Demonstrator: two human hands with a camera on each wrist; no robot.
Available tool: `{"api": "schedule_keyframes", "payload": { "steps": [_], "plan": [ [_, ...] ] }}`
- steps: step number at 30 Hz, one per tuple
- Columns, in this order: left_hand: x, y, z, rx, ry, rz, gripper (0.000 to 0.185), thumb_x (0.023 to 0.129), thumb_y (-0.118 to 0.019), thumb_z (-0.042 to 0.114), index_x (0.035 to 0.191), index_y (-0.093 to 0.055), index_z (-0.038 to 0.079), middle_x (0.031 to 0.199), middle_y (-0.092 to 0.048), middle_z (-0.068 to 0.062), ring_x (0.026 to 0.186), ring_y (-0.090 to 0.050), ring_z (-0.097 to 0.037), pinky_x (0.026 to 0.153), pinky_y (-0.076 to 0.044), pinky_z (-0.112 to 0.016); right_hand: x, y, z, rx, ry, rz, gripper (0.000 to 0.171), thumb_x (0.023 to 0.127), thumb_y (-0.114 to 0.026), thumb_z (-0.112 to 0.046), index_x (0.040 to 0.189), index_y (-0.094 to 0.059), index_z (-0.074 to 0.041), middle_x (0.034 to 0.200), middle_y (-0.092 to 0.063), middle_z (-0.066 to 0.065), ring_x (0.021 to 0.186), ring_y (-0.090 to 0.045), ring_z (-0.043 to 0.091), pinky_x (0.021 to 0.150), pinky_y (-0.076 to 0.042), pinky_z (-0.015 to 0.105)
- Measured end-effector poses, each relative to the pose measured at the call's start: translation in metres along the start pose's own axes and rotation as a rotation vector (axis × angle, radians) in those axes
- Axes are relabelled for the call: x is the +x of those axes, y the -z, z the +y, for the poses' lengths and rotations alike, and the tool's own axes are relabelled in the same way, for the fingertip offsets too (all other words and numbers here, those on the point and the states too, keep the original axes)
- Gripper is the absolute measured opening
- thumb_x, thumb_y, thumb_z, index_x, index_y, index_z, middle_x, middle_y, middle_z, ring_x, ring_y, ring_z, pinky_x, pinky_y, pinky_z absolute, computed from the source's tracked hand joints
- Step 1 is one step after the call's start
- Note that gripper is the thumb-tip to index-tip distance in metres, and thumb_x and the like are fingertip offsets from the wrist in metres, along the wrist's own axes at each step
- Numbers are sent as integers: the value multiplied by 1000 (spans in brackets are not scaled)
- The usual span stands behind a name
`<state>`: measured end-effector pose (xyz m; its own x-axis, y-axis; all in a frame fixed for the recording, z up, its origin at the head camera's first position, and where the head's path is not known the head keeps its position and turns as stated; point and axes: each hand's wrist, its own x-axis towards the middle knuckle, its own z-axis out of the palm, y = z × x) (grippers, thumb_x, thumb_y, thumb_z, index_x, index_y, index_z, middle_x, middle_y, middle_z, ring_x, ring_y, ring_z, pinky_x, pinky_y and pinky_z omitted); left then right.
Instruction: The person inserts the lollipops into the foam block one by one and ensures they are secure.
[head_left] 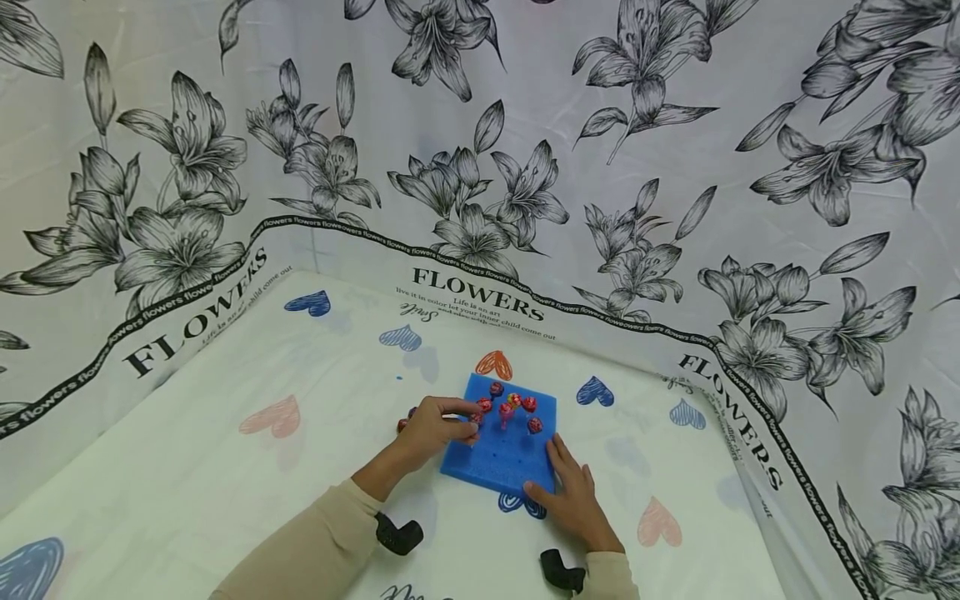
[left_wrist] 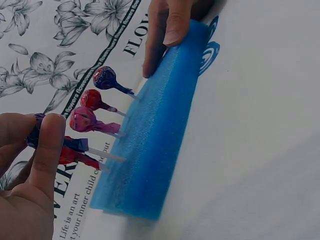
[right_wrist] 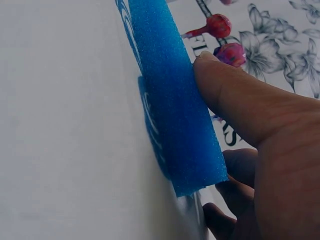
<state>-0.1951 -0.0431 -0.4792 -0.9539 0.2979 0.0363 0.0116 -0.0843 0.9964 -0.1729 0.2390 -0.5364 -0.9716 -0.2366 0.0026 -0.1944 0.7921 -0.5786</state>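
A blue foam block [head_left: 498, 465] lies on the table with several lollipops [head_left: 529, 404] standing in its far part. My left hand [head_left: 433, 432] is over the block's left side. In the left wrist view its thumb and fingers pinch a dark-wrapped lollipop [left_wrist: 76, 144] by the head; the white stick reaches the foam's top face, and whether it has entered cannot be told. My right hand [head_left: 573, 493] holds the block at its near right corner. Its thumb [right_wrist: 235, 92] lies on the top edge, the other fingers along the side.
More lollipops [head_left: 403, 423] lie on the table left of the block, partly hidden behind my left hand. The white tablecloth [head_left: 225, 492] carries printed hearts. A flower-printed curtain [head_left: 480, 150] rises around the table's far sides.
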Motion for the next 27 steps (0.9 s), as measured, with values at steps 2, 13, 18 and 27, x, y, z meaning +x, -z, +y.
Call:
{"api": "schedule_keyframes", "payload": {
  "steps": [2,13,18,27],
  "plan": [
    [0,0,-2,16,24,9,32,90,-66,1,121,-63,-5,109,-64,-24,86,-69,-30,80,-53,-40,0,0,0,1,5,2,93,85,-64,-56,150,-27,-1,157,-16,15,141,-13,40,106,3,64],
    [-2,-4,-8,96,35,11,30,90,-65,-2,120,-64,-5,102,-65,-20,83,-69,-29,75,-55,-35,1,0,2,-6,9,3,93,85,-64,-57,150,-28,-1,157,-17,15,141,-14,41,106,2,64],
    [-12,-9,6,104,26,-10,29,90,-63,-5,119,-64,-7,101,-64,-21,84,-68,-31,77,-55,-38,1,0,1,1,11,3,94,84,-64,-56,150,-27,-1,157,-16,15,141,-14,41,106,3,65],
    [-3,-2,-17,113,13,-20,33,89,-69,4,121,-65,-4,104,-64,-13,85,-68,-24,75,-55,-34,0,0,2,2,8,3,93,84,-65,-55,150,-27,-2,157,-17,15,141,-14,41,106,3,64]
  ]
}}
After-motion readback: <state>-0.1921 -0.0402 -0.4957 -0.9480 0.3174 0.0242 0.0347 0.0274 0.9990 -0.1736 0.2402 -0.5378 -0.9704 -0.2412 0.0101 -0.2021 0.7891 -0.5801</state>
